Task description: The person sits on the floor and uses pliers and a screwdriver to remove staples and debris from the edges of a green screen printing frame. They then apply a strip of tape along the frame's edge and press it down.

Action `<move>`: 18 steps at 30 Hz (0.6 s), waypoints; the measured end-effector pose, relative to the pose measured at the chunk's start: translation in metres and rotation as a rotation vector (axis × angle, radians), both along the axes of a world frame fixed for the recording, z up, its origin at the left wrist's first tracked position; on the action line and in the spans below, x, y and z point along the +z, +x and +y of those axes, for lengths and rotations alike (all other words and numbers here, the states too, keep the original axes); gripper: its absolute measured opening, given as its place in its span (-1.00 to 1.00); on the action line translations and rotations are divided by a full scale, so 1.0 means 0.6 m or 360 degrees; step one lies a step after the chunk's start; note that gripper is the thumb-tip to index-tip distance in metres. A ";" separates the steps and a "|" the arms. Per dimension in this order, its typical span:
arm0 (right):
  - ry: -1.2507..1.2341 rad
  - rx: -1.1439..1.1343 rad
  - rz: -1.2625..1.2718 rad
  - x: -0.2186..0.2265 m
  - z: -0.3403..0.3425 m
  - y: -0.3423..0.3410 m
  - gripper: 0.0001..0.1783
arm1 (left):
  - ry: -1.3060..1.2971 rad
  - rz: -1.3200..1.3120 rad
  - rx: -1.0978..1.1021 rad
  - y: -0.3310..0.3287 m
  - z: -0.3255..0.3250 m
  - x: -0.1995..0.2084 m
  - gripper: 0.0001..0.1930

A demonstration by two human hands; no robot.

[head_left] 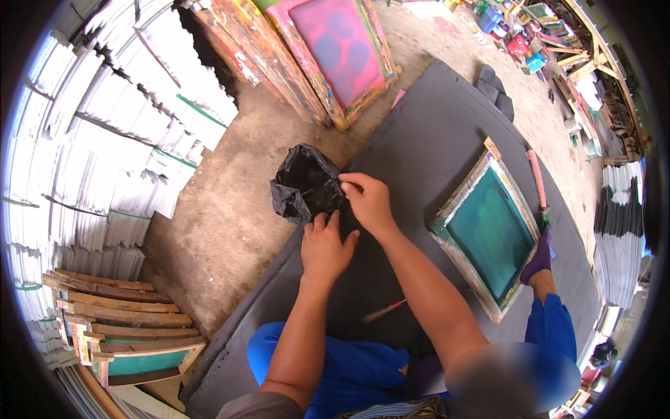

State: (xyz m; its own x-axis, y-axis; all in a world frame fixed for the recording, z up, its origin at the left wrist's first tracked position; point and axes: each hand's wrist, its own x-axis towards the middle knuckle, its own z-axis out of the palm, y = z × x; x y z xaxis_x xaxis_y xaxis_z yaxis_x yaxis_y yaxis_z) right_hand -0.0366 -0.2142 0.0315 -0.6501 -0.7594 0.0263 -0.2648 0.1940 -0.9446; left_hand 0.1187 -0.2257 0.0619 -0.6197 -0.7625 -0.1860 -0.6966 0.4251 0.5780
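Observation:
A crumpled black plastic bag [289, 199] with its mouth spread wide is at the left edge of the black padded mat [419, 126]. My right hand [370, 202] pinches the right side of the bag's rim between thumb and index finger. Against the near side of the rim lie the fingertips of my left hand [326, 251], its thumb held apart. To the right, a wooden screen-printing frame [488, 234] with green mesh lies on the mat. A thin brush-like tool [384, 311] is on the mat below my hands.
Bundled white paper stacks [105, 140] rise on the left. Wooden frames [132, 328] are piled below them. A pink-stained frame [342, 56] leans at the far side. My sock-covered foot [537, 258] is beside the green screen, near a pink-handled tool [536, 178].

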 end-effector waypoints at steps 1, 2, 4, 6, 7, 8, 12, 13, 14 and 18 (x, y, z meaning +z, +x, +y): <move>0.0077 -0.0047 -0.0175 0.002 0.023 -0.004 -0.76 | 0.0005 -0.0002 0.0006 0.001 -0.001 0.000 -0.33; 0.0085 -0.0124 -0.0123 -0.004 0.049 -0.010 -0.76 | 0.0011 0.0000 0.0006 0.001 -0.002 0.000 -0.33; 0.0106 -0.0280 -0.0025 -0.026 0.106 -0.015 -0.76 | -0.0002 -0.0029 0.0011 0.002 0.000 0.002 -0.33; 0.0224 -0.0334 0.0373 -0.036 0.170 -0.017 -0.75 | -0.0041 -0.0050 0.0001 0.001 0.001 0.001 -0.33; 0.0282 -0.0357 0.0571 -0.042 0.193 -0.012 -0.75 | -0.0074 -0.0062 -0.0009 0.002 0.001 -0.003 -0.32; 0.0334 -0.0416 0.0594 -0.050 0.210 -0.006 -0.74 | -0.0106 -0.0073 -0.0020 0.001 0.002 -0.005 -0.32; 0.0501 -0.0583 0.0703 -0.077 0.242 0.016 -0.67 | -0.0081 -0.0076 -0.0020 -0.002 0.004 -0.006 -0.32; 0.0524 -0.0591 0.0818 -0.081 0.241 0.023 -0.65 | -0.0055 -0.0079 -0.0014 -0.004 0.005 -0.001 -0.32; 0.0544 -0.0596 0.0930 -0.082 0.236 0.032 -0.63 | -0.0032 -0.0084 -0.0005 -0.005 0.004 0.003 -0.32; 0.0560 -0.0517 0.1011 -0.080 0.216 0.062 -0.60 | -0.0150 -0.0078 -0.0043 -0.001 0.004 -0.013 -0.32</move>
